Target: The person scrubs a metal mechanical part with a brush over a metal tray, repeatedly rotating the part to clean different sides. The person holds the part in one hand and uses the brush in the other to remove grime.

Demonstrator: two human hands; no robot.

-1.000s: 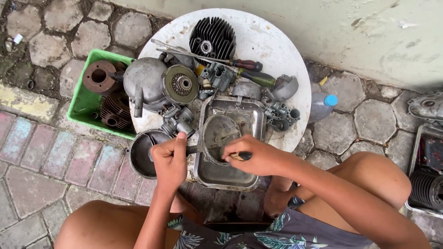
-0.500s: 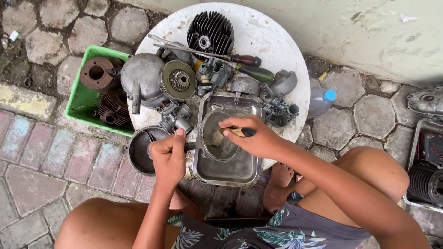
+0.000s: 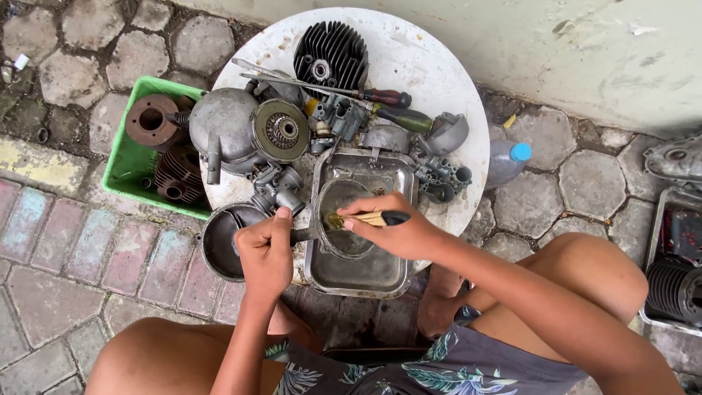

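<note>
Right hand (image 3: 406,232): closed on a small brush (image 3: 369,219) with a black handle, bristles down over the part, I'm seeing it low in the tray.
Left hand (image 3: 267,252): clenched around the stub of a round metal part (image 3: 342,216), holding it over the tray.
Part: sits inside the rectangular steel tray (image 3: 358,274), at its upper half, touching the brush tip.
Step in hand: looks to me like scrubbing the part's inner face over the tray.
Next move: I'd judge it calls for a steady left grip and the brush worked round the rim.
Tray: near edge of the round white table (image 3: 431,66), hanging over it towards the knees.
Just left: one dark round bowl (image 3: 219,241), beside the left hand.
Behind tray: carburettor bodies, two I can count; one disc-faced cover (image 3: 280,132); one finned cylinder head (image 3: 330,55).
Screwdrivers: two, one dark red handle (image 3: 387,96), one green (image 3: 402,117).
Green crate (image 3: 128,164): left of table, two rusty finned parts inside.
Bottle (image 3: 508,161): one, blue cap, right of table.
</note>
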